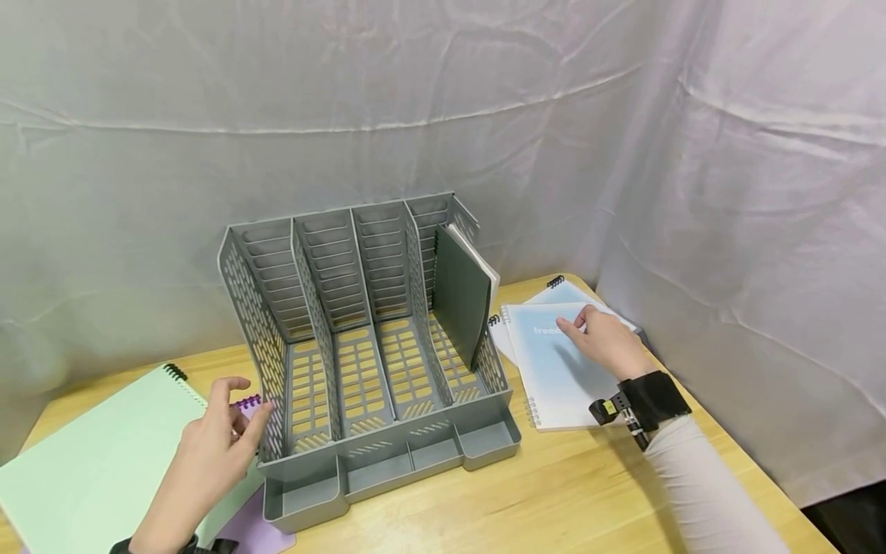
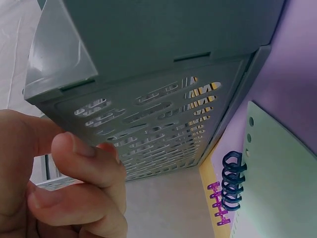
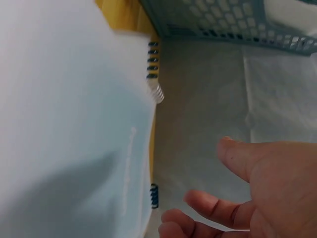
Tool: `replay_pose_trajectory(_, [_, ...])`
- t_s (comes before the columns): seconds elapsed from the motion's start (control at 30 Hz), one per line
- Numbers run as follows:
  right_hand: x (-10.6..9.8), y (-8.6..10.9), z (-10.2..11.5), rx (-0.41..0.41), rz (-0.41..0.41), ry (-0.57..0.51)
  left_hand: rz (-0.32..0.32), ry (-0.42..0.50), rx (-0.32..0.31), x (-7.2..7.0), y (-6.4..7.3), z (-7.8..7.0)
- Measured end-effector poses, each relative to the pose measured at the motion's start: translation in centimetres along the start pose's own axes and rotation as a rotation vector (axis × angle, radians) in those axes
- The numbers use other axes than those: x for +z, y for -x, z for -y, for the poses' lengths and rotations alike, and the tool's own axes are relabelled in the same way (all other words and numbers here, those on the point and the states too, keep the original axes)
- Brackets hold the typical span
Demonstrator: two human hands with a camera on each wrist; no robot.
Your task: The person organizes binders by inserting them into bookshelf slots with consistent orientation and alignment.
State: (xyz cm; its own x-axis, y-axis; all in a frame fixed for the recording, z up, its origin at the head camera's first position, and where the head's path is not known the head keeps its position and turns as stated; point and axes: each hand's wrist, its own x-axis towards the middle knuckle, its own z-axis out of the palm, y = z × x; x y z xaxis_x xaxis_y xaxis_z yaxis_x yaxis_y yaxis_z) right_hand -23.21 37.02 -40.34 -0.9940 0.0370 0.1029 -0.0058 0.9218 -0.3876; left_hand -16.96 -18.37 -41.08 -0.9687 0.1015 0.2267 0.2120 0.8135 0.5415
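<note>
A grey desktop file rack (image 1: 388, 454) with several upright slots and small front trays stands on the table. In its rightmost slot a dark green spiral notebook (image 1: 458, 296) leans upright. My left hand (image 1: 218, 438) is at the rack's left wall, fingers loosely bent and nothing in them; the left wrist view shows the slotted wall (image 2: 153, 114) just past the fingertips. Over on the right, my right hand (image 1: 605, 338) hovers above a blue-and-white spiral notebook (image 1: 543, 385), fingers relaxed and holding nothing. Its shadow falls on that cover in the right wrist view.
More spiral notebooks (image 1: 567, 292) lie under the blue-and-white one. Left of the rack, a large pale green spiral notebook (image 1: 90, 454) covers part of a purple one (image 1: 259, 531). Grey curtain (image 1: 346, 92) hangs behind and to the right of the wooden table (image 1: 554, 492).
</note>
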Motion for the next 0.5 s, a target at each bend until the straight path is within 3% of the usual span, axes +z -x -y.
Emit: replay_pose_trajectory(0.5, [0.0,-2.1,-4.5,0.14,0.157,0.021,-0.018,0.003,0.017,0.4,-0.1,0.2])
